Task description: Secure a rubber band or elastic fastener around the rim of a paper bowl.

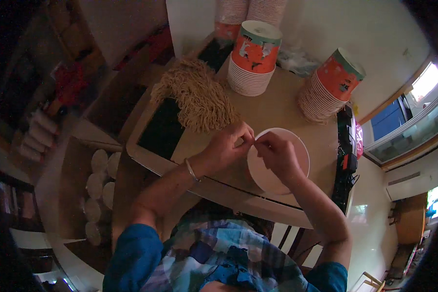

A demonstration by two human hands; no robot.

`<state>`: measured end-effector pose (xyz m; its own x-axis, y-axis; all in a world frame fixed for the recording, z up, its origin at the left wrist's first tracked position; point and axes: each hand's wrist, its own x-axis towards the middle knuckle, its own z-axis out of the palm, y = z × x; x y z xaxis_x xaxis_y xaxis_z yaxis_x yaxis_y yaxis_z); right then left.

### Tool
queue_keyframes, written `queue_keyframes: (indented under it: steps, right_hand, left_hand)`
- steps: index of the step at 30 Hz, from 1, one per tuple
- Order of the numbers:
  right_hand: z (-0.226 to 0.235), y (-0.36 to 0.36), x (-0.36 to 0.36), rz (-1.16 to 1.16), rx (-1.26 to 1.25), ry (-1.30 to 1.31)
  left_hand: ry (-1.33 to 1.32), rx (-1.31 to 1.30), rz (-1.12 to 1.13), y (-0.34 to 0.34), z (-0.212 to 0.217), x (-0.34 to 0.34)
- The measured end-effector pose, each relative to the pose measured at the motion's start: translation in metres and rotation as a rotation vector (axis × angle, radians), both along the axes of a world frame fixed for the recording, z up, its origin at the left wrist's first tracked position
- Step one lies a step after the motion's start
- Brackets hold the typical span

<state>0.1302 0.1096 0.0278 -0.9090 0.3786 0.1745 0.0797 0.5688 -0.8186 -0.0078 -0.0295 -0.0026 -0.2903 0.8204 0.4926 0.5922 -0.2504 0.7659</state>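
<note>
The counter (287, 111) is carrying everything close together, so a careless forearm could be the likeliest cause of an upset. The middle stack of orange-and-green cups (254, 61) is standing upside down and tall, so a knock could topple it. The heap of tan strands (199, 97) is lying loose beyond the left hand (227, 146); its ends look prone to snagging or tangling if pulled. The white tub (267, 177) is sitting open near the front edge, under the right hand (281, 153), where a dropping wrist could be tipping it. Both hands are meeting by its rim, each grip pinching thumb and finger closed; a slack pinch could be losing anything small.

As for what is hiding: farther stacks are running off the top of the view, the round pale ends in the cardboard box (69, 194) are blurring, the right hand is covering part of the tub's inside, and whether the fingertips are holding anything, I cannot tell.
</note>
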Motion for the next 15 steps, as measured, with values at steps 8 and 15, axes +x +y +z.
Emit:
queue_keyframes:
  steps: [8, 15]
  right_hand:
    - [0.011, 0.006, 0.001, 0.043, -0.614, -0.214]
    - [0.010, 0.003, 0.001, 0.056, -0.697, -0.113]
  left_hand:
    - [-0.314, 0.040, 0.019, 0.001, -0.001, 0.001]
    - [-0.218, -0.001, 0.073, 0.000, 0.007, 0.005]
